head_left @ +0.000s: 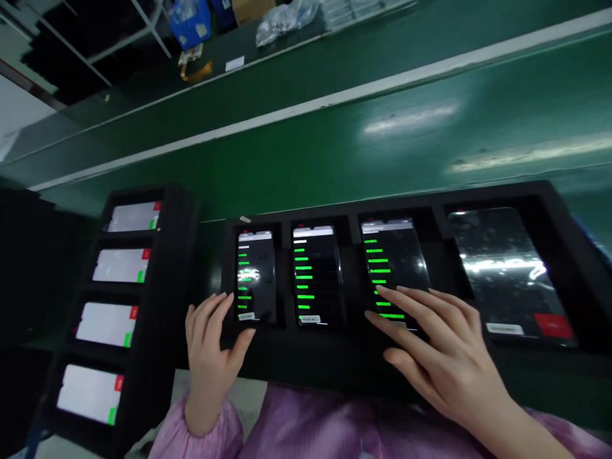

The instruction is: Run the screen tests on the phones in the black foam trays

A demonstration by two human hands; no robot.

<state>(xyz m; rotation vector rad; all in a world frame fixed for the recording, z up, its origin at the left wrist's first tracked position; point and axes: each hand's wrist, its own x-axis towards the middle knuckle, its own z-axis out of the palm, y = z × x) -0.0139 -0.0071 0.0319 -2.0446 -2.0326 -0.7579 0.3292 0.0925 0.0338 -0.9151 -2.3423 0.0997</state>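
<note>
A black foam tray point(282, 338) in front of me holds several smartphones in separate slots. My left hand point(213, 335) is open at its left edge, thumb and fingers spread beside the leftmost phone point(262, 274). That phone, the second phone point(325, 274) and the third phone point(401, 255) show green text lines on dark screens. Over the lower part of the third phone lies my right hand point(440, 344), open, fingers stretched out; whether a fingertip touches the glass I cannot tell. The rightmost phone point(502, 274) has a dark screen with a red block at its lower right corner.
At left stands another black foam tray point(162, 319) with several phones showing white screens with red and green corners. Behind runs a green bench surface point(287, 166) with a pale rail point(268, 119). Farther back are a blue bin point(190, 22) and clear plastic bags point(287, 22).
</note>
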